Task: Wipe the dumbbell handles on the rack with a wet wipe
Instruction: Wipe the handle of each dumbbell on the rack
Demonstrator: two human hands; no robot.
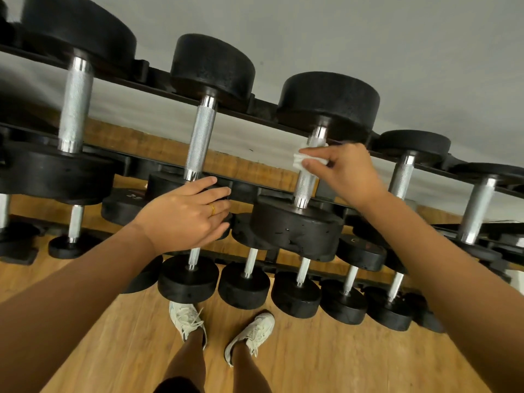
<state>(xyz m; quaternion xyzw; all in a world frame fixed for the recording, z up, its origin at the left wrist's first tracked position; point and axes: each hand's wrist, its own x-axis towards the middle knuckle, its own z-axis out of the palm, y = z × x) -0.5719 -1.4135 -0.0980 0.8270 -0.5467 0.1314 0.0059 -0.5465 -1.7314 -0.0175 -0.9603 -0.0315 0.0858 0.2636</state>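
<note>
One wide-angle camera, worn on the person's head, looks forward and steeply down, facing the dumbbell rack [243,191] that stands against a pale wall [368,29]. It sits near: the rack's upper tier fills the top half, slanting down from left to right, with the lower tier beneath it above the wooden floor [113,336]. The left forearm [71,279] and right forearm [453,265] reach in from the bottom corners, and the shoes [253,333] show near the bottom edge.

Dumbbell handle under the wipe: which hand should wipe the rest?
Right. The right hand pinches the wet wipe against the upper end of that handle; the left hand rests on the neighbouring dumbbell's head, without a wipe.
</note>
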